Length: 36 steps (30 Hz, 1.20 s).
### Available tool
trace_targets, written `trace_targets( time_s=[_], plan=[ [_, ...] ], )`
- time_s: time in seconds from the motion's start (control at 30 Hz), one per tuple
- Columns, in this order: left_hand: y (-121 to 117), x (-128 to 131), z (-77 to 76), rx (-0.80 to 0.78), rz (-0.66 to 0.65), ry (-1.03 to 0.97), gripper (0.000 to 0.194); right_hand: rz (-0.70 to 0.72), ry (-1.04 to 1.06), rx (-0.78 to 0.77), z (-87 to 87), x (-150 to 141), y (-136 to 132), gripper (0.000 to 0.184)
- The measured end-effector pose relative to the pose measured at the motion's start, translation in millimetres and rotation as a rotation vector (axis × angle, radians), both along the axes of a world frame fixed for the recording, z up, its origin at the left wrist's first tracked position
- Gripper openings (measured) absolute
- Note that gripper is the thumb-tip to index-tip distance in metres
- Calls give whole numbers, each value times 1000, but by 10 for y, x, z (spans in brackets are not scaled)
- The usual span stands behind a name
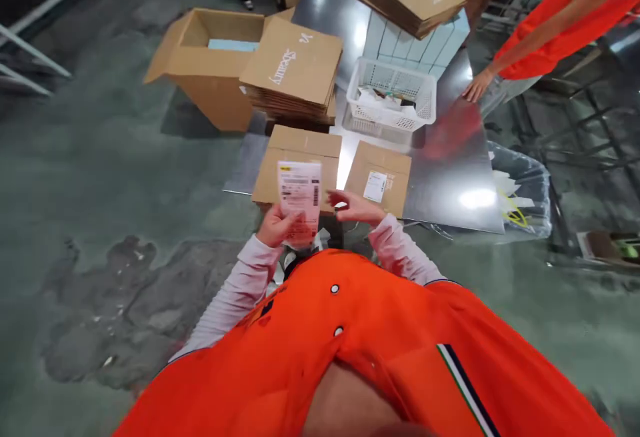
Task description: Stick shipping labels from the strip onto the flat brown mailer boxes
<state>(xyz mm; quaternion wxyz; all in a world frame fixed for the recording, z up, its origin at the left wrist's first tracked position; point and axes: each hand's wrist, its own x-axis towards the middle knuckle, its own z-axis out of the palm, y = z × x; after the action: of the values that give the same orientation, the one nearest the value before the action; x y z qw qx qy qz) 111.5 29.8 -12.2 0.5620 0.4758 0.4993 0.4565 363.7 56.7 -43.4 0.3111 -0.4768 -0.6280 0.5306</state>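
My left hand (278, 224) grips a printed shipping label sheet (300, 190) by its lower left side, thumb on the front. A barcode runs along its right edge. My right hand (357, 208) is just right of the sheet, fingers apart and holding nothing. Behind the sheet lies a closed cardboard box (307, 144) at the table's front edge. To its right, close beyond my right hand, sits a smaller cardboard box (390, 174) with a white label (375, 186) on top.
A stack of flat cardboard (295, 64) stands left of a white plastic basket (425, 100) on the metal table (460, 184). An open carton (210, 84) is at the left. At the right, a co-worker's hand (480, 84) rests on the table edge, near a clear plastic bag (535, 190).
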Motion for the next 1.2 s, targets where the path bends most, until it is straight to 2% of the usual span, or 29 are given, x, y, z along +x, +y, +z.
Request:
trace_targets(
  time_s=[0.03, 0.07, 0.1, 0.17, 0.2, 0.27, 0.37, 0.5, 0.57, 0.67, 0.73, 0.8, 0.9, 1.0, 1.07, 1.13, 1.2],
  plan=[
    [-61, 43, -51, -27, -44, 42, 67, 76, 151, -16, 22, -263, -68, 75],
    [-102, 69, -92, -50, -81, 74, 67, 49, 271, -16, 41, -483, -143, 74],
    [-120, 79, -123, -62, -99, 89, 67, -51, 342, -10, 58, -650, -217, 70],
    [-98, 58, -151, -46, -62, 59, 70, -247, 348, -20, 81, -833, -324, 60],
    [-65, 34, -151, -28, -23, 24, 71, -271, 312, -37, 90, -866, -345, 58],
    [18, -19, -137, -11, 26, -24, 70, -194, 229, -56, 112, -868, -321, 55],
    [100, -64, -120, -33, 16, 2, 59, -147, 113, 24, 184, -830, -177, 51],
    [56, -11, -173, -14, 34, 30, 50, -155, -35, 136, 293, -820, -43, 35],
    [11, 41, -237, -16, 113, 107, 43, -150, -65, 163, 301, -837, -46, 31],
    [-4, 82, -352, -47, 299, 196, 47, -179, -48, 114, 229, -879, -18, 33],
    [52, 46, -431, -77, 295, 146, 43, -197, -56, 89, 132, -913, 133, 32],
    [169, -48, -519, -159, 132, 26, 46, -203, -121, 145, 7, -956, 435, 27],
    [402, -243, -688, -305, -104, -143, 73, -191, -294, 251, -189, -1043, 1070, 19],
    [516, -413, -877, -381, -127, -200, 76, -283, -509, 206, -347, -1128, 1610, 20],
    [417, -496, -977, -450, -102, -181, 73, -362, -629, 164, -418, -1160, 1795, 27],
    [167, -574, -1031, -534, -39, -145, 61, -412, -730, 178, -470, -1180, 1849, 49],
    [-150, -671, -1028, -605, 28, -119, 42, -314, -829, 278, -510, -1213, 1825, 71]
  ],
)
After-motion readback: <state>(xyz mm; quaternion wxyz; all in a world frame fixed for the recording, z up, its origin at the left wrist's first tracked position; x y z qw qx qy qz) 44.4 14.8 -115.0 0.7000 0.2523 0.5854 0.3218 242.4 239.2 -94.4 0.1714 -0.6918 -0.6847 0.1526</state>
